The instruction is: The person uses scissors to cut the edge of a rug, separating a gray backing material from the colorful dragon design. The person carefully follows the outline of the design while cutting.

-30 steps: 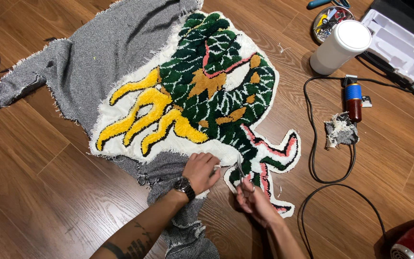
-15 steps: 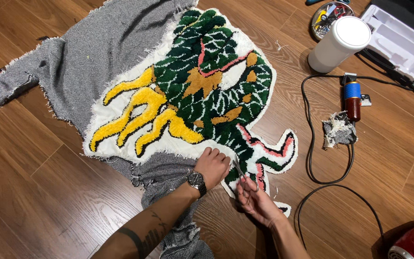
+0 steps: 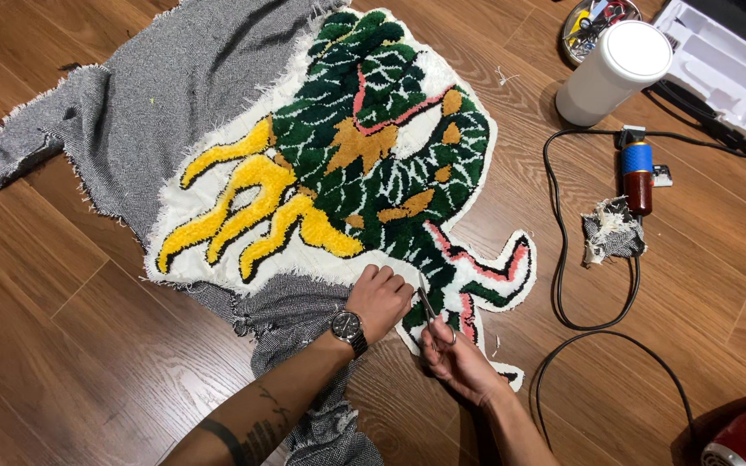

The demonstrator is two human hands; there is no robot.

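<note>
Two bare hands work at the lower edge of a tufted rug [image 3: 338, 164], green, yellow and white, that lies flat on the wooden floor [image 3: 71, 345] over grey backing cloth [image 3: 174, 112]. The left hand [image 3: 379, 299], a wristwatch [image 3: 347, 326] on its wrist, rests palm down on the rug's white border, its fingers curled loosely together and pressing the edge flat. The right hand [image 3: 459, 358] grips a pair of scissors [image 3: 429, 312], fingers closed through the handles, the blades pointing up into the rug's edge just beside the left fingertips; how far the blades are parted cannot be told. Compared with half a second ago, both hands sit at nearly the same spot on the border, the left hand a little more tucked in. A corded trimmer [image 3: 636, 177] lies well apart to the right.
</note>
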